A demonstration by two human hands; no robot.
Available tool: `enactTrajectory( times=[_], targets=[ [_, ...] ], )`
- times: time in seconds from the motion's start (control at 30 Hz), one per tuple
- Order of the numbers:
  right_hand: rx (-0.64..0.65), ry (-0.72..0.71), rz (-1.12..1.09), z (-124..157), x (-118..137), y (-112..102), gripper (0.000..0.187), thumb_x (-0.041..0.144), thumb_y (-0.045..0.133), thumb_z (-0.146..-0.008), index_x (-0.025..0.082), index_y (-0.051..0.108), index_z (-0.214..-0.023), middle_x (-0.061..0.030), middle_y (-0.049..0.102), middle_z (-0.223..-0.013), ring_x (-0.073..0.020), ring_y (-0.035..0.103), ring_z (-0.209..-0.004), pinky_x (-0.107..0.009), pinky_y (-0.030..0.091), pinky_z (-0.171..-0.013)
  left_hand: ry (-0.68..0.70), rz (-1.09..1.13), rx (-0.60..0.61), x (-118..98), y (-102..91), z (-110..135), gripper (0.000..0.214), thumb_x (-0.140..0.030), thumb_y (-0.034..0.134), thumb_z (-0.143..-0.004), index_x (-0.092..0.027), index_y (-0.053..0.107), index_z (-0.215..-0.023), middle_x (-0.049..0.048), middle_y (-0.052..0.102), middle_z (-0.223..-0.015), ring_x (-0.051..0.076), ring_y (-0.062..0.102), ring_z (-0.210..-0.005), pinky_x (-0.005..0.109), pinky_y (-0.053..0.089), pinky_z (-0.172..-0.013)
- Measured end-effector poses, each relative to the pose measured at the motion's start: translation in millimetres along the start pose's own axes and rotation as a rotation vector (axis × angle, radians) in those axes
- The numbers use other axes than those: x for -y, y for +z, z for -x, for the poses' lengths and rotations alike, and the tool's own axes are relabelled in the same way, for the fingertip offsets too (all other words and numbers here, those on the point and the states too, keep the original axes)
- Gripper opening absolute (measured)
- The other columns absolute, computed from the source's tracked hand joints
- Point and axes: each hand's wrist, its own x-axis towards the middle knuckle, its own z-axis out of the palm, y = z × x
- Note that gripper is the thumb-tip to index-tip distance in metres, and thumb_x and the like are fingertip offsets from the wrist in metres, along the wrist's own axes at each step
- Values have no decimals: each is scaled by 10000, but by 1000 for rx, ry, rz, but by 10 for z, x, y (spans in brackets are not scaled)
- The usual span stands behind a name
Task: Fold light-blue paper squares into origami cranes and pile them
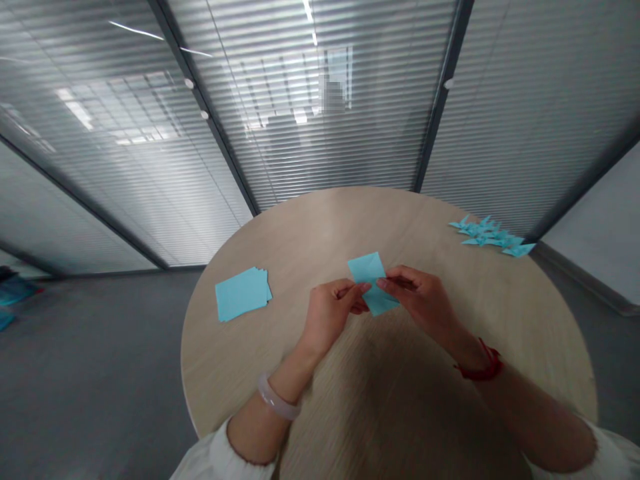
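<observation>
A small piece of folded light-blue paper [367,268] is held up between both hands above the table, with crease lines showing on its upper part. My left hand [333,310] pinches its left edge between thumb and fingers. On the opposite edge, my right hand [420,300] grips the paper the same way, thumb on top. The fingertips of both hands nearly meet at the middle of the paper and hide part of it.
The round wooden table [320,227] carries a stack of blue paper sheets [243,295] at left. Several folded blue paper cranes [487,233] cluster near its right far edge. Behind stands a glass partition with blinds [330,153]. Blue items [17,290] lie at far left.
</observation>
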Motion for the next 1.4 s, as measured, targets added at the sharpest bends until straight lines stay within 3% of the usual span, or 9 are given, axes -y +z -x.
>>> enactTrajectory(
  times=[0.2, 0.47, 0.63, 0.87, 1.07, 1.23, 1.33, 1.4],
  targets=[
    [-67, 11, -10, -8, 25, -5, 217, 390, 669, -717, 173, 663, -722, -8, 653, -667, -149, 593, -615, -249, 460, -568, -34, -34, 109, 8, 22, -17, 344, -426, 588, -800, -160, 599, -582, 36, 675, -596, 141, 634, -556, 232, 511, -558],
    [-55, 21, -53, -6, 50, -3, 220, 395, 691, -701, 176, 666, -712, -4, 648, -643, -144, 582, -586, -248, 466, -544, 2, -63, 101, 25, 15, 4, 372, -457, 569, -813, -164, 610, -588, 59, 694, -599, 161, 645, -555, 242, 496, -539],
    [-104, 39, -69, -5, 46, -9, 242, 416, 702, -685, 179, 665, -717, -4, 651, -644, -153, 593, -597, -255, 471, -545, -20, -32, 219, 61, 47, 2, 354, -445, 544, -834, -138, 659, -701, 91, 729, -687, 166, 665, -597, 252, 517, -569],
    [-91, 50, -77, -9, 21, -6, 222, 401, 690, -699, 181, 667, -717, 11, 630, -632, -139, 576, -591, -243, 453, -549, 9, -149, 200, 19, 44, 65, 401, -456, 468, -874, -170, 545, -604, 24, 630, -483, 137, 601, -434, 224, 460, -458],
    [-133, 72, -91, -7, 58, -12, 233, 405, 696, -693, 175, 668, -718, 1, 640, -637, -138, 573, -587, -240, 459, -533, 51, -103, 279, 78, 70, 60, 392, -463, 379, -916, -178, 520, -685, 16, 621, -504, 130, 603, -451, 214, 459, -466],
    [-129, 54, -106, -12, 54, -16, 219, 395, 694, -701, 180, 656, -711, 5, 641, -647, -133, 572, -597, -237, 462, -552, 64, -257, 244, 40, 34, 85, 420, -467, 374, -916, -196, 472, -609, -26, 528, -397, 106, 513, -350, 208, 391, -420],
    [-126, 53, -98, -20, 40, -25, 233, 409, 692, -701, 180, 650, -717, 5, 641, -644, -133, 577, -596, -237, 461, -547, 93, -223, 222, 31, 5, 67, 407, -476, 371, -916, -190, 506, -659, 8, 609, -506, 129, 585, -458, 220, 435, -479],
    [-97, 59, -98, -26, 35, -25, 254, 427, 692, -698, 178, 650, -725, -2, 654, -652, -140, 592, -600, -239, 468, -542, 131, -197, 144, 32, -8, 35, 365, -477, 422, -897, -181, 555, -730, 28, 655, -630, 143, 621, -569, 234, 469, -548]
  ],
)
